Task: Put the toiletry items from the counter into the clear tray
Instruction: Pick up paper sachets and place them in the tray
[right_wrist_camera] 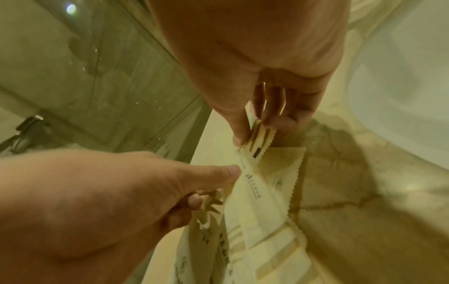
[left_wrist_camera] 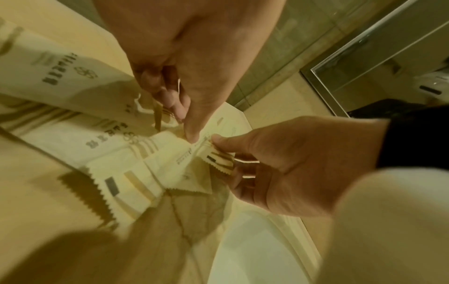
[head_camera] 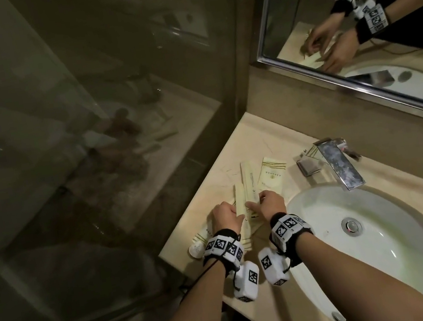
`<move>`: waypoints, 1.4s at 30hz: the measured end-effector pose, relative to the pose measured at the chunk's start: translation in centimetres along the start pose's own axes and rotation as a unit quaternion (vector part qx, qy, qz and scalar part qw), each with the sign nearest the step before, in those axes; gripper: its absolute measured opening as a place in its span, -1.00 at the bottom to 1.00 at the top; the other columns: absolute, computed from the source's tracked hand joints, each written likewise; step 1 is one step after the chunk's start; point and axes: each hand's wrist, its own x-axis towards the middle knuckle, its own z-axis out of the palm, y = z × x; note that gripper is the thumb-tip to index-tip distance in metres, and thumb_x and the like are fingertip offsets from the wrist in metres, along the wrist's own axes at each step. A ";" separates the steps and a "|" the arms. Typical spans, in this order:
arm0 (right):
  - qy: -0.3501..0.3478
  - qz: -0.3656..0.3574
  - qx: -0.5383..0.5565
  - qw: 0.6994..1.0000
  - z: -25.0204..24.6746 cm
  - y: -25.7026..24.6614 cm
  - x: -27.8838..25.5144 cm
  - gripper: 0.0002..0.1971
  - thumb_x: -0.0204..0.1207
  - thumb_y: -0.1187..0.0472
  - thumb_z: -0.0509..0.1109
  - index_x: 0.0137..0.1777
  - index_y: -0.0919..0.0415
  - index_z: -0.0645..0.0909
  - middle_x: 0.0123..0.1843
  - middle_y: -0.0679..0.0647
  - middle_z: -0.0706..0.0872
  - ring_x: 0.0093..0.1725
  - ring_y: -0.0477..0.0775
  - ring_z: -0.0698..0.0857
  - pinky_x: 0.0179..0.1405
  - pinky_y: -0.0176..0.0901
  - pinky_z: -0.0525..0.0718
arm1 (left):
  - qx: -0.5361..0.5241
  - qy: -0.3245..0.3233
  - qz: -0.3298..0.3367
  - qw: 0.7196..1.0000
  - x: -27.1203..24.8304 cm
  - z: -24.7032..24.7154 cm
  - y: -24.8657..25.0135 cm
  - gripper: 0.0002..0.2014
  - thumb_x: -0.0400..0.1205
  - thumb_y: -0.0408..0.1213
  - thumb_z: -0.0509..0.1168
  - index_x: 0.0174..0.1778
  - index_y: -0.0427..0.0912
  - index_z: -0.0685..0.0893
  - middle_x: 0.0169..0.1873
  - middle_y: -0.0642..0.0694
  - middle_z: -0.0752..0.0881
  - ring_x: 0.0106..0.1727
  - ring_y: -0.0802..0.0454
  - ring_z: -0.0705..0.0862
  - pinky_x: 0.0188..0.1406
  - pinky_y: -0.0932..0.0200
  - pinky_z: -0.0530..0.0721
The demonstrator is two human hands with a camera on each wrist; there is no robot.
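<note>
The right hand (head_camera: pixel 271 203) pinches the serrated end of a long, flat cream paper sachet with gold stripes (right_wrist_camera: pixel 252 153) between thumb and fingers. The left hand (head_camera: pixel 224 216) has its thumb (right_wrist_camera: pixel 218 174) pressed on the same bundle, with its curled fingers round a second narrow cream packet (head_camera: pixel 240 202).

These packets look very light, thin and limp, so they will likely sag or fan apart if held by one end alone. A pinch across the middle of the gathered stack should carry better than the crimped tips, which could slide against each other.

More cream sachets lie flat on the beige stone counter (head_camera: pixel 232 139) just left of the white oval sink basin (head_camera: pixel 407 253); a wider cream pouch (head_camera: pixel 271 172) sits beyond the hands. No clear tray is visible.
</note>
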 end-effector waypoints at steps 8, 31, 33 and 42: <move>0.009 -0.060 0.097 0.993 -3.5 1.3 -1.7 -0.71 0.41 0.08 0.60 0.01 0.24 0.68 -0.17 0.07 0.77 -0.15 0.10 0.74 -0.10 -0.14 0.66 | -0.102 0.020 0.001 0.995 -1.5 -0.8 1.5 -0.87 0.48 -0.30 0.50 -0.17 -0.20 0.67 -0.20 -0.15 0.78 -0.12 -0.07 0.73 0.00 0.11 0.71; 0.095 -0.180 0.280 0.938 -26.8 17.9 -16.0 -0.71 0.67 0.07 0.30 0.12 0.30 0.67 -0.16 0.02 0.63 -0.21 -0.09 0.57 -0.21 -0.34 0.56 | -0.366 -0.172 0.123 0.906 -16.9 10.3 16.9 -0.77 0.68 -0.15 0.24 0.22 -0.11 0.58 -0.23 -0.09 0.64 -0.40 0.13 0.51 -0.43 0.27 0.49; 0.118 -0.181 0.310 0.926 -28.8 21.2 -17.6 -0.76 0.65 0.14 0.34 0.16 0.26 0.71 -0.20 0.02 0.68 -0.23 -0.08 0.60 -0.21 -0.33 0.61 | -0.365 -0.193 0.125 0.902 -18.8 12.7 18.3 -0.68 0.65 -0.07 0.29 0.24 -0.15 0.58 -0.23 -0.08 0.64 -0.39 0.13 0.50 -0.40 0.26 0.50; 0.215 -0.119 0.370 0.896 -33.9 33.7 -23.1 -0.68 0.53 0.17 0.49 0.27 0.18 0.68 0.09 0.05 0.79 -0.13 -0.02 0.82 -0.25 -0.31 0.69 | -0.333 -0.273 0.114 0.895 -26.5 22.7 22.9 -0.68 0.69 -0.18 0.24 0.25 -0.33 0.55 -0.18 -0.17 0.66 -0.44 0.10 0.53 -0.59 0.33 0.51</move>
